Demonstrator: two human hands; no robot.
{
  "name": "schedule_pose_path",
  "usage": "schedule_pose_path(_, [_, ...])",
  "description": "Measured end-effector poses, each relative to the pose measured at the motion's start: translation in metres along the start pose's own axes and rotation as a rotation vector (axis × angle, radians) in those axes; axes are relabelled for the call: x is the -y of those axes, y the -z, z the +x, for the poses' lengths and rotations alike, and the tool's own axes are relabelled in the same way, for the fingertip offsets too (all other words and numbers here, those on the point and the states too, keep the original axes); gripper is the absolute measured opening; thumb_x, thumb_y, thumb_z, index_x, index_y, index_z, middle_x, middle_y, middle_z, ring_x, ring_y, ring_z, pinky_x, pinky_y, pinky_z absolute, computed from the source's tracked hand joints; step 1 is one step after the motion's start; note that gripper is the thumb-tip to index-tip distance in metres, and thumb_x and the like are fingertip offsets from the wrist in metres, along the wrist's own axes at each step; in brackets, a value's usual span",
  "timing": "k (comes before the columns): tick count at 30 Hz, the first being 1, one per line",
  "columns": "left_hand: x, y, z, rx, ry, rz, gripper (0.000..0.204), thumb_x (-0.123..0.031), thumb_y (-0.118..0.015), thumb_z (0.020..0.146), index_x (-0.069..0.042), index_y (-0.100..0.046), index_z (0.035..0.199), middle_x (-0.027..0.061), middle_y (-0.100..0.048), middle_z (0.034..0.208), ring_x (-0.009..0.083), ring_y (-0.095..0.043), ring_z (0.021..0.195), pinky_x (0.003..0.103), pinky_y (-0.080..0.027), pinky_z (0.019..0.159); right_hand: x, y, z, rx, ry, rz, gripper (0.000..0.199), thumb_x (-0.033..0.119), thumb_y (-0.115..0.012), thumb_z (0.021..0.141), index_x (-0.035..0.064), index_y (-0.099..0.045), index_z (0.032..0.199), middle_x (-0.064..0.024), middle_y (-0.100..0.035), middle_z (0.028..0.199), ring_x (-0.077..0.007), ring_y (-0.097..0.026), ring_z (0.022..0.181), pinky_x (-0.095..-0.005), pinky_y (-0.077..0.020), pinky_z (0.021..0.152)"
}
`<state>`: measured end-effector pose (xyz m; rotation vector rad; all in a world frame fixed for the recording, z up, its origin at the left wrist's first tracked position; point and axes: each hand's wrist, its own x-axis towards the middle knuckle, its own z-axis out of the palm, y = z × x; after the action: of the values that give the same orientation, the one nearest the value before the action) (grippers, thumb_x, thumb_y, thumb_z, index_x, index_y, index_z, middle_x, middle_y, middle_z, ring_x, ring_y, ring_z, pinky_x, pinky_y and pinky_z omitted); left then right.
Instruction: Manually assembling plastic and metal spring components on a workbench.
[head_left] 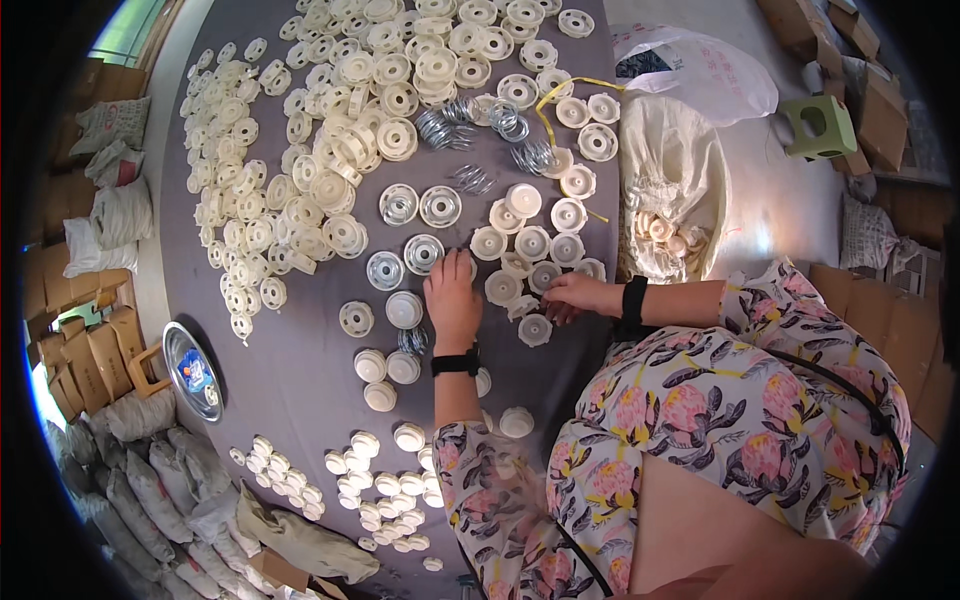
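My left hand (453, 300) reaches over the middle of the table. Its fingers are curled down over a white round part that shows only at its edge beside them. Just left of the fingertips lies a white ring with a metal spring in it (424, 253). Further right, my right hand (582, 294) is among white plastic cups, its fingers bent and slightly apart. Nearest to them are one cup (535, 330) and another cup (544, 277). Beside my left wrist lies a coil spring (412, 340), partly under a white capped part (404, 310).
A big pile of white plastic rings (350, 150) covers the far left. Loose metal springs (440, 130) lie beyond my hands. Assembled white parts (390, 490) stand near the front. A metal tray (192, 370) sits at the left edge; a white sack (665, 170) stands at right.
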<state>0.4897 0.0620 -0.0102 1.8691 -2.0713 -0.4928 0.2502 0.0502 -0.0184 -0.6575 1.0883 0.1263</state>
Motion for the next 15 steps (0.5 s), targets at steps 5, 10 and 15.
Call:
schedule_pose_path(5, [0.005, -0.001, -0.007, 0.021, 0.143, -0.051, 0.044, -0.005, -0.063, 0.073, -0.005, -0.050, 0.115, 0.0133, -0.056, 0.110, 0.0287, -0.054, 0.100, 0.038, -0.041, 0.087, -0.002, 0.002, 0.004, 0.027, 0.043, -0.007, 0.027, 0.025, -0.048, 0.089, 0.0015, -0.055, 0.100, -0.0105, -0.065, 0.087, -0.0178, -0.064, 0.067, -0.0269, -0.0517, 0.058])
schedule_pose_path(10, [0.020, 0.009, 0.006, -0.402, 0.343, -0.667, 0.028, -0.005, -0.056, 0.084, 0.003, -0.053, 0.111, 0.0089, -0.059, 0.099, 0.0167, -0.055, 0.094, 0.028, -0.044, 0.083, 0.000, 0.000, -0.001, -0.032, 0.032, 0.031, 0.025, 0.025, -0.050, 0.086, 0.0020, -0.057, 0.095, -0.0111, -0.065, 0.081, -0.0182, -0.063, 0.062, -0.0278, -0.0515, 0.054])
schedule_pose_path(15, [0.057, 0.001, 0.014, -0.319, 0.571, -0.971, 0.034, -0.010, -0.058, 0.085, 0.004, -0.053, 0.115, 0.0090, -0.059, 0.105, 0.0131, -0.055, 0.089, 0.025, -0.044, 0.081, -0.001, -0.003, 0.003, 0.001, 0.035, 0.042, 0.025, 0.025, -0.050, 0.086, 0.0025, -0.057, 0.095, -0.0111, -0.065, 0.080, -0.0185, -0.063, 0.061, -0.0278, -0.0511, 0.053])
